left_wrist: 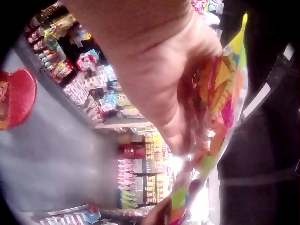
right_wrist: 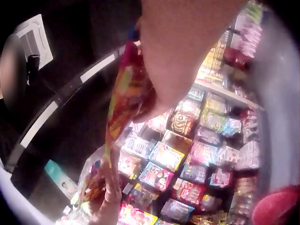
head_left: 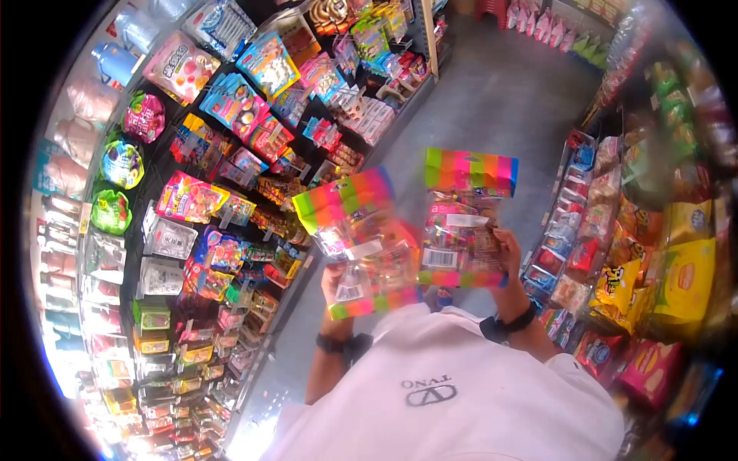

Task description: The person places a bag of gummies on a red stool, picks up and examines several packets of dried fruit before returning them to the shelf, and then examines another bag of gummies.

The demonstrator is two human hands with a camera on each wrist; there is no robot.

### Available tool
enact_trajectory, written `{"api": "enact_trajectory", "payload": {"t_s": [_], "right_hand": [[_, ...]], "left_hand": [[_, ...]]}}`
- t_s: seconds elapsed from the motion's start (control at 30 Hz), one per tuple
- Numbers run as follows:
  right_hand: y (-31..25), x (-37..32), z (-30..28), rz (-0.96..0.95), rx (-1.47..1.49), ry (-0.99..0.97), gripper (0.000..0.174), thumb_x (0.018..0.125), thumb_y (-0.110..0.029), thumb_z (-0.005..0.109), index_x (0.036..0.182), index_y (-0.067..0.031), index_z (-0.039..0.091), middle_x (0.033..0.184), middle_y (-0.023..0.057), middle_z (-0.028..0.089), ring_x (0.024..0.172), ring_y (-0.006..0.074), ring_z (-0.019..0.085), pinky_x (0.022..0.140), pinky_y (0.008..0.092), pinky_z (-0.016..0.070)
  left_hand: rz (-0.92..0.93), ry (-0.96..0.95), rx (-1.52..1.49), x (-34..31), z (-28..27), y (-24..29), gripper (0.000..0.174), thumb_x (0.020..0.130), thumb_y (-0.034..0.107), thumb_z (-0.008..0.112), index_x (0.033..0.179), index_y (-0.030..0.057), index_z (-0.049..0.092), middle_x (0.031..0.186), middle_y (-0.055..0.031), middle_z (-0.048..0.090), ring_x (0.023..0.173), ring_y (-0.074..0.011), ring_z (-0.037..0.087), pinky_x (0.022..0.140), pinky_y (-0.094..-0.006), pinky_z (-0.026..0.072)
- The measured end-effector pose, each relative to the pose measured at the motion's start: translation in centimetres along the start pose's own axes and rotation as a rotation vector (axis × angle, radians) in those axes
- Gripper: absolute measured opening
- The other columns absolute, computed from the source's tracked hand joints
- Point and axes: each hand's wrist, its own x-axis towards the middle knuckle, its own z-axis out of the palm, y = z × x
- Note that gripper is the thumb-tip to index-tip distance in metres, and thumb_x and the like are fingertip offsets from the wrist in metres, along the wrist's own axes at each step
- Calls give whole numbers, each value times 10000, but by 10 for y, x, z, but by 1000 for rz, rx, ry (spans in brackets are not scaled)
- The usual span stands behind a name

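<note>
Two clear candy bags with bright striped ends are held up side by side in the head view. My left hand (head_left: 332, 286) grips the left-hand bag (head_left: 377, 286) by its outer edge, and this bag leans to the left. At the right, my right hand (head_left: 507, 255) pinches the other bag (head_left: 470, 182) along its outer side. White barcode labels face up on both. In the left wrist view the left hand (left_wrist: 164, 79) covers part of its bag (left_wrist: 218, 122), seen nearly edge-on. The right wrist view shows the right hand (right_wrist: 164, 89) at its bag (right_wrist: 124, 101).
A tall rack of hanging sweets packets (head_left: 188, 196) lines the left of the aisle. Lower shelves with yellow snack bags (head_left: 684, 284) run along the right. Grey floor (head_left: 492, 100) stretches ahead between them. A red stool (left_wrist: 21, 96) shows in the left wrist view.
</note>
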Motion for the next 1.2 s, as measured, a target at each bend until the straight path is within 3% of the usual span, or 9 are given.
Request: {"api": "enact_trajectory", "payload": {"t_s": [0.1, 0.3, 0.47, 0.53, 0.6, 0.8, 1.0, 1.1, 1.2], "right_hand": [[-26, -15, 8, 8, 30, -23, 245, 900, -167, 651, 1082, -20, 581, 1038, 145, 654, 920, 246, 674, 833, 397, 568], [-60, -35, 13, 44, 233, 36, 334, 909, -230, 570, 1143, 6, 612, 1053, 144, 677, 929, 247, 684, 821, 394, 574], [-54, -46, 59, -348, -420, 48, 460, 960, -350, 546, 1271, -11, 561, 1089, 146, 677, 915, 263, 690, 820, 436, 576], [-49, -38, 72, -231, -312, 9, 494, 983, -407, 514, 1289, -20, 547, 1102, 141, 676, 916, 270, 692, 824, 449, 576], [-48, -22, 79, 184, 246, -65, 520, 1003, -454, 475, 1296, -29, 537, 1114, 134, 675, 918, 280, 693, 828, 459, 576], [-26, 13, 80, 312, 242, -119, 477, 990, -429, 489, 1240, -28, 559, 1124, 145, 670, 993, 301, 673, 868, 465, 557], [-24, 79, 84, 521, 430, -500, 457, 982, -371, 508, 1256, -6, 539, 1154, 156, 645, 997, 308, 666, 868, 477, 554], [-33, 123, 69, 577, 281, -498, 541, 953, -377, 580, 1343, -11, 498, 1243, 142, 586, 1114, 281, 598, 947, 443, 508], [-57, 155, 75, -34, -662, -540, 698, 919, -350, 669, 1480, -52, 381, 1457, 116, 393, 1318, 207, 431, 1045, 350, 422]], "left_hand": [[-283, -104, -152, 11, 20, 10, 155, 856, 78, 554, 994, 56, 622, 944, -60, 661, 818, -216, 646, 749, -322, 542], [-194, -139, -66, 38, -3, -19, 359, 793, 204, 572, 1070, -22, 602, 964, -172, 680, 871, -302, 666, 757, -417, 557], [-325, -44, -148, 44, -19, -4, 353, 798, 194, 558, 1072, -25, 598, 977, -178, 675, 903, -315, 656, 801, -432, 546], [-332, -49, -174, 46, -37, 1, 356, 799, 192, 552, 1078, -25, 596, 984, -179, 673, 909, -317, 654, 808, -434, 544], [-331, -47, -216, 50, -56, 5, 359, 799, 190, 547, 1083, -25, 594, 992, -180, 671, 916, -320, 652, 816, -437, 542], [-420, -221, -465, 64, -57, 2, 486, 790, 173, 546, 1235, -19, 521, 1090, -189, 643, 947, -340, 647, 841, -465, 540], [-389, -135, -164, 73, 14, -18, 555, 784, 249, 557, 1252, -49, 525, 1114, -202, 660, 977, -363, 653, 905, -485, 528], [-397, -48, -107, 95, 14, -56, 571, 779, 242, 542, 1272, -44, 511, 1137, -204, 652, 998, -362, 648, 916, -474, 524], [-267, -129, 10, 122, 60, -92, 576, 829, 296, 576, 1319, 2, 497, 1186, -188, 625, 1054, -337, 631, 927, -450, 516]]}}
